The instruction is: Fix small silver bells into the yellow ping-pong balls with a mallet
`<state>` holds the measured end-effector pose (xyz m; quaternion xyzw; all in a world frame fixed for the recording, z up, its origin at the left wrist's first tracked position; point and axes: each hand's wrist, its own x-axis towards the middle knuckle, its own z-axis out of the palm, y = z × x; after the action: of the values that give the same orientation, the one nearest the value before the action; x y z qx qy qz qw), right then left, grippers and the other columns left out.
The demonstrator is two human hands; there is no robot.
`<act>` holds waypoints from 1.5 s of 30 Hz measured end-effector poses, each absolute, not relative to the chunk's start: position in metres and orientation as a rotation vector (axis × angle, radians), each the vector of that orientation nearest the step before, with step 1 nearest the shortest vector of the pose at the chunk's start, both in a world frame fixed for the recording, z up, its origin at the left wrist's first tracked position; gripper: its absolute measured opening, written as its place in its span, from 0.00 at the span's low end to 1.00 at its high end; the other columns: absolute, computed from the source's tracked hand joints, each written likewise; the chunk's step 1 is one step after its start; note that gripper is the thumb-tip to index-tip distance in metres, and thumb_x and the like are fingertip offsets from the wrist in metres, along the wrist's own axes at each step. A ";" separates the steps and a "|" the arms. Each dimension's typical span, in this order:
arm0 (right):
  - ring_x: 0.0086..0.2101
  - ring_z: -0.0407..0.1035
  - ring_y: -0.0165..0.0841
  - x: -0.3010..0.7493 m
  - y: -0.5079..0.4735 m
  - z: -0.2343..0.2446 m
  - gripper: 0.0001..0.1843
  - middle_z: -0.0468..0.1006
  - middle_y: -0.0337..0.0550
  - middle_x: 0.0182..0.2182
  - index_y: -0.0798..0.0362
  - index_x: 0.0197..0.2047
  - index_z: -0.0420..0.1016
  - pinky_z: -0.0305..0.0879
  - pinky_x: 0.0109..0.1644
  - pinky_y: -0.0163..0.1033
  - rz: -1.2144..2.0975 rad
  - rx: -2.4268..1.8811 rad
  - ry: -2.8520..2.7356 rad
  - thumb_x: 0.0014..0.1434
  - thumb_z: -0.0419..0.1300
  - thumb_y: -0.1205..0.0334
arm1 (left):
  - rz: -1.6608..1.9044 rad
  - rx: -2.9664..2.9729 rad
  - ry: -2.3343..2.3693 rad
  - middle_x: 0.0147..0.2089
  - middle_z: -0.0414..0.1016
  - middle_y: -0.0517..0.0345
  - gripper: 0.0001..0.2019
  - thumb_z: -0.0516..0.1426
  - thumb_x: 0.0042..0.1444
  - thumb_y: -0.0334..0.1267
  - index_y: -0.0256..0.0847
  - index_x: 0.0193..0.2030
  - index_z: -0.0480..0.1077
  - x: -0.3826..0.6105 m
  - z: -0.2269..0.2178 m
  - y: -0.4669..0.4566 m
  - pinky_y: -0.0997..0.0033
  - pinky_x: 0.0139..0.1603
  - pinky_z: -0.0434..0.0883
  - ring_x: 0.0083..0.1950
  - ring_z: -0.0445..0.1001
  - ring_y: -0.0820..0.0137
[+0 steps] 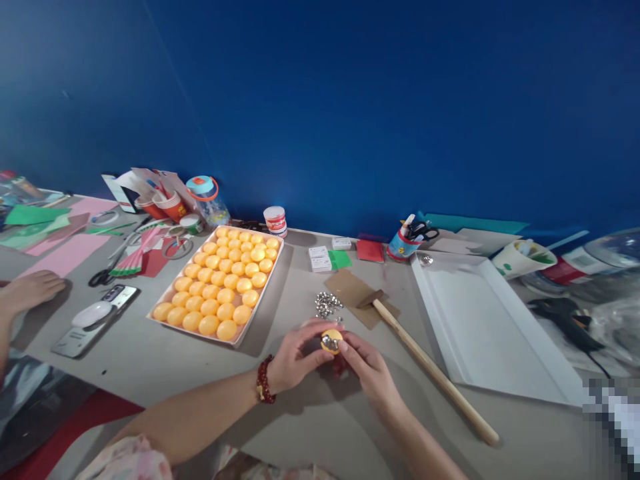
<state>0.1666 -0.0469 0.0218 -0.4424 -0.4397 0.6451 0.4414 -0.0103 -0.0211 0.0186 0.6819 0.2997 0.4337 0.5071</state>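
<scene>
An orange table tennis ball [331, 333] is pinched between my two hands over the table, with shiny silver bits showing on its near side. My left hand [295, 353], a dark red bead bracelet on its wrist, closes its thumb and fingers around the ball's left. From the right, my right hand [367, 363] presses thumb and fingers against the ball beside the silver. Just beyond my hands lies a pile of small shiny silver pieces [329, 304], too small to name. A red thing [341, 367] partly shows beneath my right fingers.
Left stands a box [239, 339] of orange balls. A wooden-handled hammer [435, 370] rests on brown cardboard [346, 287]; right is a white tray [493, 320]. Small white boxes [320, 259], a scissors cup [403, 245] and a glue gun [565, 320] lie around. Another person's hand [37, 288] is far left.
</scene>
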 end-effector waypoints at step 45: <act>0.26 0.66 0.30 0.163 -0.047 0.029 0.25 0.74 0.39 0.28 0.55 0.42 0.77 0.64 0.30 0.33 1.700 -1.081 -1.007 0.52 0.67 0.41 | 1.045 1.384 0.713 0.54 0.77 0.46 0.19 0.64 0.56 0.40 0.41 0.54 0.73 -0.010 0.008 -0.023 0.55 0.60 0.68 0.57 0.73 0.56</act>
<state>0.1625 -0.0471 0.0292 -0.4331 -0.4037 0.6814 0.4302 -0.0098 -0.0231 0.0079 0.5952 0.3065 0.4491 0.5917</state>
